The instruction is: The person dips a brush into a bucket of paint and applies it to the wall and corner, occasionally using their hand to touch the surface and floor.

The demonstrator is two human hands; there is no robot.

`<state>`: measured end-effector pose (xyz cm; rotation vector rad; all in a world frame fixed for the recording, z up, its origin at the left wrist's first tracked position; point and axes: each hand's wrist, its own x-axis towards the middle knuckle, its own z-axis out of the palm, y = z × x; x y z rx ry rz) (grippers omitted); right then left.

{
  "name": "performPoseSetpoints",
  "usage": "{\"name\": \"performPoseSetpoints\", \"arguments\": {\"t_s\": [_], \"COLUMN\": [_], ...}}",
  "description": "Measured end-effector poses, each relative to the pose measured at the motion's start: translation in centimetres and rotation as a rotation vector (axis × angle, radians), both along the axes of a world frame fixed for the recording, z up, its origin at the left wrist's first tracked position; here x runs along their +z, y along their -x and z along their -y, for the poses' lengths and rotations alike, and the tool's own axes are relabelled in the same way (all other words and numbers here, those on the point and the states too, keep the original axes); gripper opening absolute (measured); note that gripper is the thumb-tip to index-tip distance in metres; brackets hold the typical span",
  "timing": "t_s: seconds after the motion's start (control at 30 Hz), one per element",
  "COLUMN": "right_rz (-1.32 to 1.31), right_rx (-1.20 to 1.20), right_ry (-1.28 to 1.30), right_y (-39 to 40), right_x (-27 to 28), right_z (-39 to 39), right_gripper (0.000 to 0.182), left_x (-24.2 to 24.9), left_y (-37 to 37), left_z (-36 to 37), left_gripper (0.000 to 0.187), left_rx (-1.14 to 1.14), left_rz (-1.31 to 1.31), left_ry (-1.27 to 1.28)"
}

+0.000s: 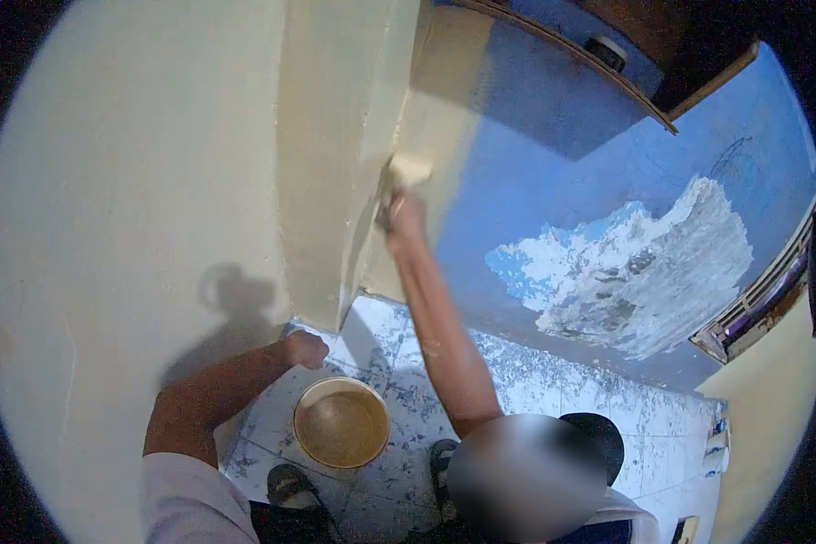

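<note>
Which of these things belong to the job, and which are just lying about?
In use:
Brush-like tool, in the right hand, at the wall
Bucket of tan liquid, near the left hand

Probably just there:
Dark object up high, unclear
Small items, far right, unclear

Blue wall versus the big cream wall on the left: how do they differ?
The blue wall has a large rough patch; the cream wall looks mostly smooth. The blue wall has a cream strip down one side; the cream wall looks cream throughout. Both show cream.
</note>
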<state>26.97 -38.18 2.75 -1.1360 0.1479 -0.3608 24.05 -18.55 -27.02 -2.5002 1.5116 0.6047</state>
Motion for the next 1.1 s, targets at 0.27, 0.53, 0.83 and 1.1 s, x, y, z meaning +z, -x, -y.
{"name": "performPoseSetpoints", "arguments": {"t_s": [0.27, 0.53, 0.83, 1.1], "right_rz": [0.395, -0.02, -0.26, 0.179], "right_rx": [0.05, -0.249, -0.035, 0.071], "right_ry": [0.132, 0.341, 0.154, -0.018], "right_y": [-0.4, -2.9, -0.1, 3.0], "right_x": [17.5, -10.2, -26.7, 7.2], "right_z": [0.9, 1.7, 6.2, 4.3], "right_gripper": [0.028, 0.028, 0.028, 0.022], "left_x": [3.2, 5.1, 0.1, 4.5], "left_y": [1.6, 1.8, 0.4, 2.1], "left_z": [0.6, 0.9, -1.0, 0.6], "left_gripper": [0.024, 0.024, 0.024, 0.027], "left_rx": [0.091, 0.113, 0.064, 0.056], "left_rz": [-0.063, -0.059, -0.121, -0.136], "left_ry": [0.025, -0.011, 0.068, 0.109]}}
